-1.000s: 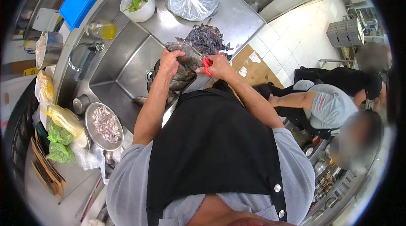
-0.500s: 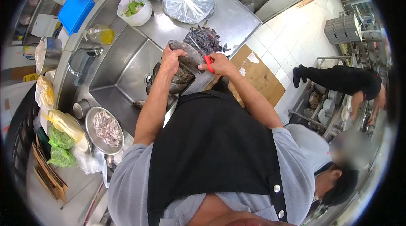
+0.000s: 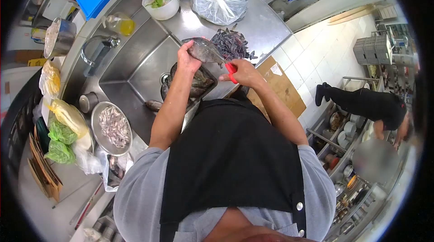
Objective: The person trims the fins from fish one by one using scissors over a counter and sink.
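Note:
My left hand is wrapped round the head end of a grey scaly fish, held above the sink edge. Red-handled scissors are in my right hand, their blades by the tail end of that fish; whether they touch it I cannot tell. Just beyond, a heap of dark cut pieces, apparently fins, lies on the steel counter. Below my left wrist, several more whole fish rest in a tray at the sink corner, and a single fish lies in the sink.
The steel sink has a curved tap. Around it stand a white tub with green leaves, a knotted plastic bag, a soap bottle and a bowl of cut seafood. A person in black bends at shelves.
The fish has turned so its side faces up, and the scissors have shifted to its tail end. My view has moved slightly. The nearer person at right has left the view.

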